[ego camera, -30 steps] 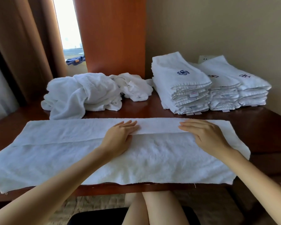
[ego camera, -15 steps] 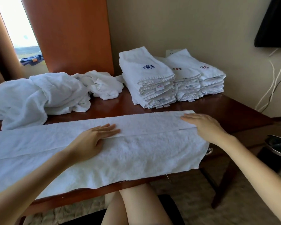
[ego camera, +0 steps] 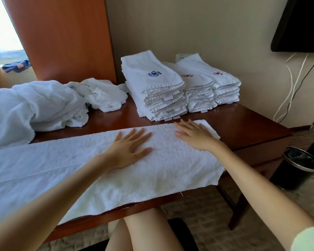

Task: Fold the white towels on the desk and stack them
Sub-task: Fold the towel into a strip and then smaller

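left hand [ego camera: 129, 148] and right hand [ego camera: 195, 135] flat, fingers spread, pressing the folded flap of a towel [ego camera: 152, 178] lying along the desk [ego camera: 246, 124] front. risk of flap springing open or skewing under uneven smoothing.

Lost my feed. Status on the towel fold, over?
Left hand and right hand flat, open on spread towel. Far edge folded in. Folded stacks close behind.
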Demonstrator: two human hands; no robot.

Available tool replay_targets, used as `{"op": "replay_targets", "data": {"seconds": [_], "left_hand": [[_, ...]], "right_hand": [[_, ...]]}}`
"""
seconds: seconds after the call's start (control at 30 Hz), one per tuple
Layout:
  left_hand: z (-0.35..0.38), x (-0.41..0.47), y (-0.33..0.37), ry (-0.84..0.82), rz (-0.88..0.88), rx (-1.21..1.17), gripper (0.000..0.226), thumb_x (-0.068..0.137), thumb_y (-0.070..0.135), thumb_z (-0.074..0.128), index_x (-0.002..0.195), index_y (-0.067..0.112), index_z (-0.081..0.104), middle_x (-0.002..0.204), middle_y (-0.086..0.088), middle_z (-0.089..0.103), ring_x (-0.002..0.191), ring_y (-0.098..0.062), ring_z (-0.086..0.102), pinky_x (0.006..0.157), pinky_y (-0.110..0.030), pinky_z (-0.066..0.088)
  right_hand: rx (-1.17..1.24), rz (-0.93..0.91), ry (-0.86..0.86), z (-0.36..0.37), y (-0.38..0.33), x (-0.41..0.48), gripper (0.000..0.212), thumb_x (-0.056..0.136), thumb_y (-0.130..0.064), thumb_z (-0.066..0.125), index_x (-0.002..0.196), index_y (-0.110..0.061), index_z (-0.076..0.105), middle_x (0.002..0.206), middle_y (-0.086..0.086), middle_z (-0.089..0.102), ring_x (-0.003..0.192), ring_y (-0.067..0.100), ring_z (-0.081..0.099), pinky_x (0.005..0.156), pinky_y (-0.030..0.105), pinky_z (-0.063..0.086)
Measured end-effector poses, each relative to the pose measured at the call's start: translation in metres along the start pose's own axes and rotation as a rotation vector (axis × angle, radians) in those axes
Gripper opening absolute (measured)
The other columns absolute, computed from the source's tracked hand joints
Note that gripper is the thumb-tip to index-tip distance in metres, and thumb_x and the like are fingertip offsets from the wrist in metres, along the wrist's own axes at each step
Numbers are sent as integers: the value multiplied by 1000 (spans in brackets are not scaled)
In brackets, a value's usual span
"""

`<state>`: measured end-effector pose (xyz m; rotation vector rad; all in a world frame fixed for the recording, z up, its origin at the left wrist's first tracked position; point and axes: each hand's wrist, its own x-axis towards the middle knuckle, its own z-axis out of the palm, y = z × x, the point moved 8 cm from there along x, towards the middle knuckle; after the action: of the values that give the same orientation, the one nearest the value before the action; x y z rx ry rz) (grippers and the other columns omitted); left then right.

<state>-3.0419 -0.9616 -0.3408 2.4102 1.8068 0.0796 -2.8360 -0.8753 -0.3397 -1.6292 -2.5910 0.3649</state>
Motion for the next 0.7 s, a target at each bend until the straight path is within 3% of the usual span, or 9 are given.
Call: {"op": "replay_targets", "data": {"seconds": [0.2, 0.3, 0.37, 0.47, 0.6, 0.7], "left_hand": [[-3, 19, -7, -1, -50, 19, 75, 79, 77, 7, 148, 49, -6, 161, 11, -10, 148, -14, -12, 118, -47, -12], [-4, 19, -5, -13, -82, 15, 67, 89, 70, 14, 150, 47, -2, 161, 9, -8, 148, -19, -11, 116, -52, -13], [-7, 15, 6, 23, -56, 2, 60, 95, 62, 19, 151, 45, 5, 162, 9, -3, 149, -20, -8, 117, -55, -11], [-13, 8, 58, 141, 131, -14, 57, 97, 57, 21, 152, 42, 13, 161, 11, 5, 149, -15, -1, 119, -51, -7], [10, -2, 149, 232, 330, 27, 58, 99, 53, 29, 152, 37, 14, 162, 7, 5, 149, -15, -2, 119, -46, -10], [34, -9, 193, 301, 373, 84, 56, 100, 39, 38, 153, 31, 19, 162, 2, 10, 149, -17, 0, 119, -47, -9]], "right_hand": [[-14, -34, -10, -6, 7, 33, 63, 98, -62, 20, 154, -37, 6, 162, -13, -5, 149, 12, -8, 118, 41, -3], [188, -91, 35, -16, 5, 27, 58, 101, -52, 32, 154, -30, 19, 162, -8, 10, 149, 14, 4, 117, 31, 6], [433, -87, 160, -31, 14, 9, 49, 102, -40, 42, 148, -23, 37, 156, -5, 31, 144, 13, 24, 111, 23, 19], [487, 14, 465, -49, 43, -44, 33, 100, -28, 50, 130, -20, 59, 134, -3, 56, 125, 13, 50, 101, 28, 40], [539, 52, 727, -29, 55, -128, 24, 96, -14, 55, 115, -20, 67, 116, -7, 61, 109, 11, 57, 88, 27, 46], [515, 224, 846, -2, 74, -173, 24, 94, -23, 58, 117, -23, 62, 113, -10, 61, 103, 11, 59, 79, 30, 48]]}}
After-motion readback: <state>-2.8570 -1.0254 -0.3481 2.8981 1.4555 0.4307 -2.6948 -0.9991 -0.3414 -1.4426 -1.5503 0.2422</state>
